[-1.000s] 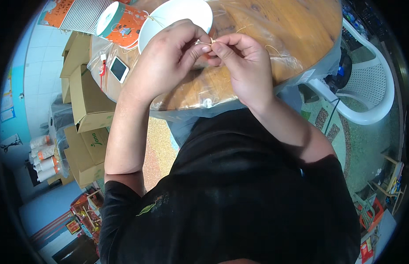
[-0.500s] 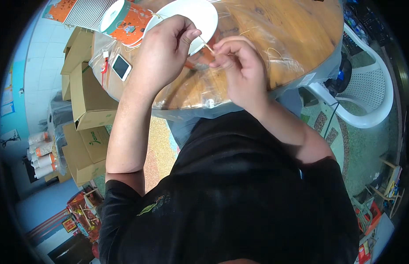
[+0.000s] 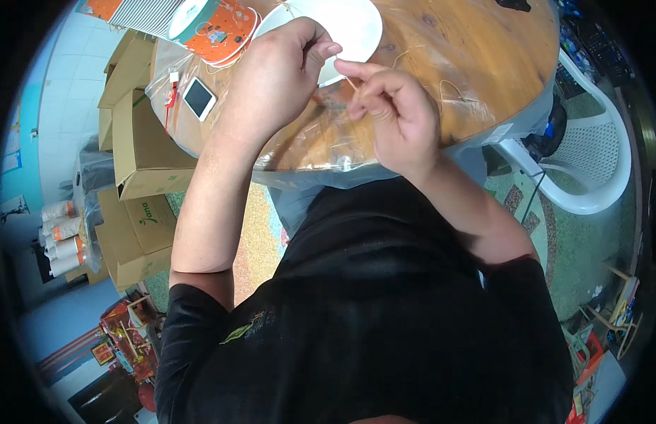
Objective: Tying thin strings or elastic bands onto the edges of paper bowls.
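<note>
My left hand [image 3: 278,78] is curled above the round wooden table [image 3: 476,63], its fingertips pinched close to a white plate [image 3: 356,25]. My right hand [image 3: 391,113] is just beside it with fingers closed on a thin pale stick or strand [image 3: 349,83] that runs between the two hands. Whether my left hand also grips it is unclear. A clear plastic sheet [image 3: 321,141] covers the table under both hands.
A stack of orange patterned paper cups [image 3: 201,21] lies at the table's far left. A small white phone-like device [image 3: 199,98] rests in plastic nearby. Cardboard boxes [image 3: 141,177] stand on the floor at left. A white plastic chair [image 3: 589,155] is at right.
Both hands have shifted slightly away from me toward the plate and parted a little. The thin strand now shows between the fingertips.
</note>
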`<state>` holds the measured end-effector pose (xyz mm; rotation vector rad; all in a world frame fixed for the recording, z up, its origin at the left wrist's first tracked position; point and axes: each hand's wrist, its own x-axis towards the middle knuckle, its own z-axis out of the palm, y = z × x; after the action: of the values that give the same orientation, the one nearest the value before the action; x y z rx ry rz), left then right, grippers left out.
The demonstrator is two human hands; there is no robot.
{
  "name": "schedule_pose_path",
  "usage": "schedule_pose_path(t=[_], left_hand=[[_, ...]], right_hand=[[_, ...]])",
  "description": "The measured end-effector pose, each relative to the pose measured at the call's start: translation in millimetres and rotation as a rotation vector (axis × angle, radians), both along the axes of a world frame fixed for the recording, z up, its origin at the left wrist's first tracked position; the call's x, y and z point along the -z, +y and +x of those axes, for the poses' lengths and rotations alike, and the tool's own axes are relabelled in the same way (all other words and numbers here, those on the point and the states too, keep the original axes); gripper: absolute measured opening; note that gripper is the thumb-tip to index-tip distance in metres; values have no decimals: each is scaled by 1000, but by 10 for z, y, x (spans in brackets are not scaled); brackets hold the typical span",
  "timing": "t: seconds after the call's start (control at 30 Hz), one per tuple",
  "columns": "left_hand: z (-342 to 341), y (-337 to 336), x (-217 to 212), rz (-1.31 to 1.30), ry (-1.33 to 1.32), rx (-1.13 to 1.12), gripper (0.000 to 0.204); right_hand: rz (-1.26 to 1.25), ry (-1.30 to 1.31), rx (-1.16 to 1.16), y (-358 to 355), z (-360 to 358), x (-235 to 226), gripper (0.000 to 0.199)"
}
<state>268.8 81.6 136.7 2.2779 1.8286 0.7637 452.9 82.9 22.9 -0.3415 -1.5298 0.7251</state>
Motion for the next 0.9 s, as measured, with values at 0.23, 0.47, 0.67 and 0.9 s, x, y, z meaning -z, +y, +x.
schedule_pose_path(t=[0.23, 0.47, 0.67, 0.9], left_hand=[[-70, -47, 72, 70, -190, 66, 13], [0, -82, -59, 394, -107, 275, 17], [92, 8, -77, 466, -13, 352, 20], [100, 71, -55, 364, -41, 388, 17]], right_hand=[[-652, 95, -250, 23, 57, -470, 15], [-825, -98, -300, 183, 223, -728, 25], [-821, -292, -377, 284, 308, -912, 23], [-787, -561, -442, 365, 462, -1075, 17]])
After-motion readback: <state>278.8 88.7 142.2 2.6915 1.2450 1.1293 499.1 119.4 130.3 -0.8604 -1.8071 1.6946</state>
